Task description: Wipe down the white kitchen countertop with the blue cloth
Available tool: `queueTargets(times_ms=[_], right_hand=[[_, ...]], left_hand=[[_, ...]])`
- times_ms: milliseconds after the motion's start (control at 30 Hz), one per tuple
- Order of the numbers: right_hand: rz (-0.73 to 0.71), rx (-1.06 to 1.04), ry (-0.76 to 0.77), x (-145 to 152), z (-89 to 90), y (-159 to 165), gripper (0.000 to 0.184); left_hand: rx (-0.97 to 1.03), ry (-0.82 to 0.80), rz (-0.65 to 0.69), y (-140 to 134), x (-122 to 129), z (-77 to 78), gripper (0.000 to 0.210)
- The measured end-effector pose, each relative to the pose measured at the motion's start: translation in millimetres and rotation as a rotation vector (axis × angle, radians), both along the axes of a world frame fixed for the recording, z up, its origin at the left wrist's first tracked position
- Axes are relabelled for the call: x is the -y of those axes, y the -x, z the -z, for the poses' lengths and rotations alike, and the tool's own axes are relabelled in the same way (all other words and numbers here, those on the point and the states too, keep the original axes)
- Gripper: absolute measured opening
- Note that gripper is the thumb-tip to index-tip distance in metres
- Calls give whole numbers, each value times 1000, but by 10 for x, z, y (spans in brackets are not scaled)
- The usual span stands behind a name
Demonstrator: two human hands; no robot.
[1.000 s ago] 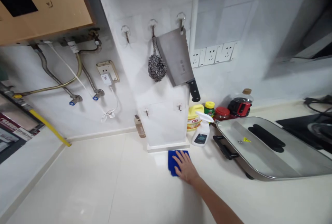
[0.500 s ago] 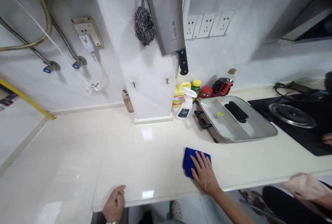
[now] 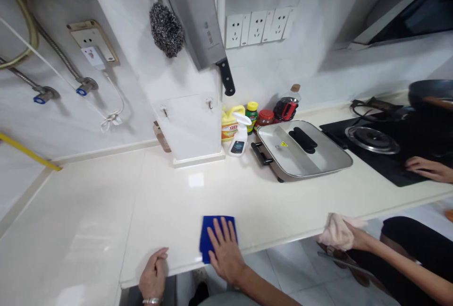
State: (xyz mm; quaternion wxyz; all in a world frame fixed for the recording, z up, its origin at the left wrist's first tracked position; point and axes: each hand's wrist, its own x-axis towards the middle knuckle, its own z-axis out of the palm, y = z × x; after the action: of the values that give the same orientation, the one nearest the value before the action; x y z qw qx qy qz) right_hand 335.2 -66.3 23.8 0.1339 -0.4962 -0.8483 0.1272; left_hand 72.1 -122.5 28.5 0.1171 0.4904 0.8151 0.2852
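My right hand [image 3: 225, 254] lies flat, fingers spread, on a folded blue cloth [image 3: 208, 235] near the counter's front edge. My left hand [image 3: 153, 273], with a bracelet at the wrist, rests at the front edge to the left of the cloth. Its fingers are curled in and nothing shows in them. Both hands touch the white counter [image 3: 173, 202].
An electric pan with a glass lid [image 3: 307, 152] stands at the right, beside a spray bottle [image 3: 239, 138]. A cleaver [image 3: 201, 22] and steel scrubber [image 3: 166, 29] hang above. Along the front edge, a co-worker's hand presses a pale cloth [image 3: 336, 233]; another hand [image 3: 430, 169] is at the cooktop [image 3: 399, 169].
My right hand and the blue cloth have moved left along the counter, closer to my left hand. The view has shifted right. The co-worker's pale cloth is now at the counter's edge.
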Motion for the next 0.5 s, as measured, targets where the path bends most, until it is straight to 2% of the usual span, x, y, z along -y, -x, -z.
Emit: queueTargets(times_ms=[100, 200, 267, 367, 433, 500], right_hand=[[-197, -63, 60, -268, -118, 349, 77], [-242, -212, 23, -455, -96, 389, 60], [-144, -325, -39, -461, 17, 211, 43], [83, -372, -125, -332, 276, -247, 49], [134, -383, -159, -222, 455, -543, 48], [107, -380, -249, -138, 619, -738, 46]], left_hand=[[15, -130, 278, -197, -95, -23, 33], [-41, -259, 432, -554, -279, -26, 37], [-114, -252, 499, -802, -405, 8, 41], [-293, -158, 535, -1073, -513, 103, 51], [-385, -94, 539, -1165, -512, 168, 62], [-422, -42, 563, -1189, -481, 222, 73]])
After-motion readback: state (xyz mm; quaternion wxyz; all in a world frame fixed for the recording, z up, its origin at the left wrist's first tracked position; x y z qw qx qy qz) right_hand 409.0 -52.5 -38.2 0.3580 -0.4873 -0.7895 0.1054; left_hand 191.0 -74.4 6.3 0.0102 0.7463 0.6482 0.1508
